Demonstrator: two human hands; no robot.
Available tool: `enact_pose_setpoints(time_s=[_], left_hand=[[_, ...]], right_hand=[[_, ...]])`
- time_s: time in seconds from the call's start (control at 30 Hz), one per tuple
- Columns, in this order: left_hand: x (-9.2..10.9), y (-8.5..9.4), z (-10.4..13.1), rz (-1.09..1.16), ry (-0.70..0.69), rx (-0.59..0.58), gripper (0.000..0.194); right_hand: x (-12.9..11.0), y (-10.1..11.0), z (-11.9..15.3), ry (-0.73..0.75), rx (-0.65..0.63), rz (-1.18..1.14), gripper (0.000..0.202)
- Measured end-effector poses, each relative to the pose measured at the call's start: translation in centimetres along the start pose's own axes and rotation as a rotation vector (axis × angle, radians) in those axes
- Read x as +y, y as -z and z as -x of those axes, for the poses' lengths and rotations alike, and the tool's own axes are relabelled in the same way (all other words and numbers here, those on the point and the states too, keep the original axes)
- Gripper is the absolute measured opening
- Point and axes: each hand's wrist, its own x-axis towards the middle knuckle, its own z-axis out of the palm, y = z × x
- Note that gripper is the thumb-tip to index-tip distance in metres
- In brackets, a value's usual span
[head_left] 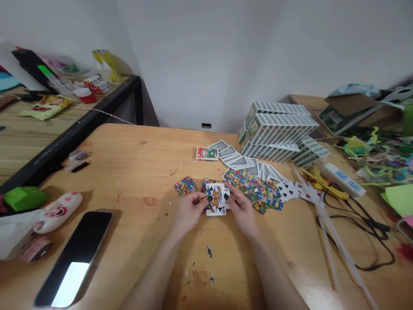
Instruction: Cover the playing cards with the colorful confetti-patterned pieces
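Observation:
A queen of clubs playing card (215,206) is held upright with its face toward me. My left hand (189,212) pinches its left edge, the thumb lying on the face. My right hand (242,210) grips the right side, where a second card's corner (227,192) shows behind the queen. Just beyond my hands lie a small multicoloured patterned piece (186,186) and a heap of similar multicoloured pieces (254,187). Face-down playing cards (239,160) spread behind the heap, and face-up club cards (288,189) lie at its right.
A card box (207,153) lies near the table's back. Striped card cartons (280,129) are stacked at back right. A phone (75,258) rests front left, near a green object (26,197). Clear strips (335,237), black cable (358,262) and a power strip (345,180) occupy the right.

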Motion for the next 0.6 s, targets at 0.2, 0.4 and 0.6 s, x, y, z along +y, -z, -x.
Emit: enact_pose_setpoints(time_s=[0.2,0.4,0.6], left_hand=[[-0.2,0.3,-0.1,-0.193,-0.177,0.117,0.009],[-0.3,0.4,0.0,-0.236,-0.240,0.140,0.011],[-0.5,0.3,0.3,-0.233,-0.321,0.082,0.012]], right_hand=[[-0.2,0.0,0.0,-0.017,-0.050,0.027,0.047],[-1.4,-0.4,0.1,-0.015,-0.166,0.134,0.031],[-1.7,-0.4,0.2,0.030,-0.136,0.221,0.026]])
